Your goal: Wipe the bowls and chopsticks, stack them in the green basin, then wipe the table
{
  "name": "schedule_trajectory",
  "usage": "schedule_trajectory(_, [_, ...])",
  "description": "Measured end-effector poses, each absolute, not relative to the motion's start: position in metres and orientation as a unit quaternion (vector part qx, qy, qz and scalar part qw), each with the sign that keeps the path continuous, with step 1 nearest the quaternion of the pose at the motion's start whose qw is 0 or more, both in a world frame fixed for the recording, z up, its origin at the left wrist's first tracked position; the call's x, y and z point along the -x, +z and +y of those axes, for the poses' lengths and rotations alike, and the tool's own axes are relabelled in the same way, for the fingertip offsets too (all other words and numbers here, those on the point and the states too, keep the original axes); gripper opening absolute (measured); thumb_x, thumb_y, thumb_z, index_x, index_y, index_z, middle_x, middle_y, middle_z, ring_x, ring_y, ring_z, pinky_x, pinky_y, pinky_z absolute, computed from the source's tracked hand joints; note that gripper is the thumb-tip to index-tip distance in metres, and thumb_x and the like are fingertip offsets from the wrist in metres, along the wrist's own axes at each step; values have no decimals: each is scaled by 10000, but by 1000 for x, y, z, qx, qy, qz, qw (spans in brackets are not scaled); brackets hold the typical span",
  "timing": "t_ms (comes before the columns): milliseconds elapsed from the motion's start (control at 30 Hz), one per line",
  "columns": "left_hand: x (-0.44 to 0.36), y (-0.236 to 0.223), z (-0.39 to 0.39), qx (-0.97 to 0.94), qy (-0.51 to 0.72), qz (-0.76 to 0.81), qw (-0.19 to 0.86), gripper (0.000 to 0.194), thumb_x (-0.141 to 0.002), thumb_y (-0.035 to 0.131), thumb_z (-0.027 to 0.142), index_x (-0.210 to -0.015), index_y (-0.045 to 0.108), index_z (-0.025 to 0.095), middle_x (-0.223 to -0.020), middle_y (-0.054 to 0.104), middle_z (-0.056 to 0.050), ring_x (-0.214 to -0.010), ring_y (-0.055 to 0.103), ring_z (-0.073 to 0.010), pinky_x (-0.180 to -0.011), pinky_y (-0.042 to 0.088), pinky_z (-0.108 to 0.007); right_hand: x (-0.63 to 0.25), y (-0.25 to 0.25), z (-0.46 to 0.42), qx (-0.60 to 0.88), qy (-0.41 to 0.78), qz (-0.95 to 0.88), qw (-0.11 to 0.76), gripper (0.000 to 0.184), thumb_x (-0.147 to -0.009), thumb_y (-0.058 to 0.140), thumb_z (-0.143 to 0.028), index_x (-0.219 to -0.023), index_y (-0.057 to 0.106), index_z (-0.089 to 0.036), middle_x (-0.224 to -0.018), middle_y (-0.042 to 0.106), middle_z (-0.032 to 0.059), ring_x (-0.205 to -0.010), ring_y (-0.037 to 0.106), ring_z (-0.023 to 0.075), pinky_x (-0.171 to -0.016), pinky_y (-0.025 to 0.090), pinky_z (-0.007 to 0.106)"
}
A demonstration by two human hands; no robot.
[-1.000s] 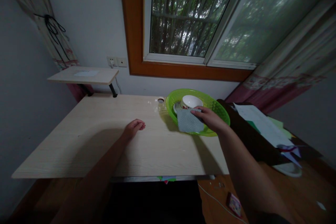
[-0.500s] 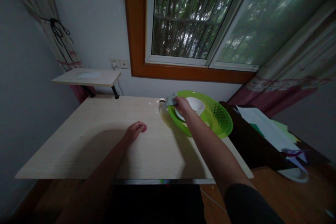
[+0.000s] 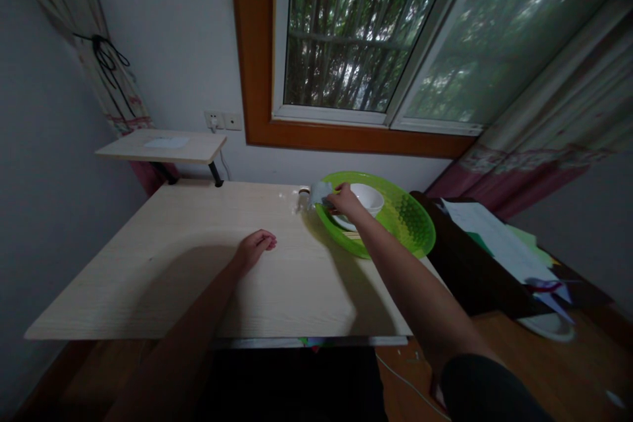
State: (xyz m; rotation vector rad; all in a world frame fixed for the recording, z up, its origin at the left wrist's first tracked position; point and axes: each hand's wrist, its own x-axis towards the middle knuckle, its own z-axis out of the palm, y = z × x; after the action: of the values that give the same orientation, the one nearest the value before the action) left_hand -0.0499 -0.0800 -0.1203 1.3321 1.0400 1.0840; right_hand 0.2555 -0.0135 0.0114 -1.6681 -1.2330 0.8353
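My right hand (image 3: 347,201) reaches over the left rim of a green plastic basin (image 3: 420,237). Its fingertips pinch the edge of a grey cloth (image 3: 320,192), which lies at the rim. Inside the basin, partly behind that hand, are a white bowl (image 3: 370,198) and a white dish under it. Pale sticks that look like chopsticks (image 3: 352,235) lie near the front wall. My left hand (image 3: 257,245) rests on the tabletop, loosely curled with nothing in it. Beside the cloth stands a small clear container (image 3: 301,203), partly covered.
The pale wooden table (image 3: 198,290) carries a raised shelf (image 3: 163,148) with a paper on it, at the back left. To the right, papers (image 3: 489,234) lie on a dark surface. A window (image 3: 356,33) and a wall socket (image 3: 214,120) are behind the table.
The grey cloth has gone from held up to lying lower and flatter at the basin's rim. My right hand has shifted slightly, while my left hand stays put.
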Motion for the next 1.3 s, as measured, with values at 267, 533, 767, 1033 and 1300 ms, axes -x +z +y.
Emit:
schedule_trajectory(267, [47,-118,-81,-558,458,434,539,455,-744,746,599,-889,687,172,-875,762,-78,-813,721,-211,-828,582,-389,-227,49,-43,677,-84,-725,95,419,-1067,372,-423,-1418,498,-235,-1297,589,183,-1177,617,336,-918,521,431])
schedule_trajectory(533, [46,-120,-81,-558,458,434,539,440,-741,753,579,-877,691,166,-861,759,-78,-804,715,-203,-815,578,-376,-208,42,-39,644,-36,-763,-29,718,-1034,113,-651,-1484,523,-271,-1364,587,212,-1198,623,376,-971,487,537])
schedule_trajectory(767, [48,-128,-77,-567,452,437,532,440,-765,730,584,-898,690,166,-885,764,-83,-811,722,-206,-821,581,-380,-208,31,-40,642,-46,-764,-28,658,-1058,172,-601,-1483,513,-232,-1383,562,210,-1178,638,347,-978,499,488])
schedule_trajectory(1033, [50,-126,-78,-573,448,439,528,455,-772,717,601,-906,688,167,-887,765,-85,-817,725,-206,-826,585,-379,-210,32,-40,650,-33,-759,1,622,-1058,166,-596,-1509,481,-307,-1335,589,174,-1078,683,338,-903,534,485])
schedule_trajectory(1300, [50,-124,-79,-625,454,429,468,390,-861,663,523,-1030,673,172,-1024,747,-118,-903,727,-223,-819,607,-400,-215,21,-82,502,-62,-842,186,485,-1066,418,-461,-1489,519,-248,-1422,549,181,-1285,551,325,-1088,458,521])
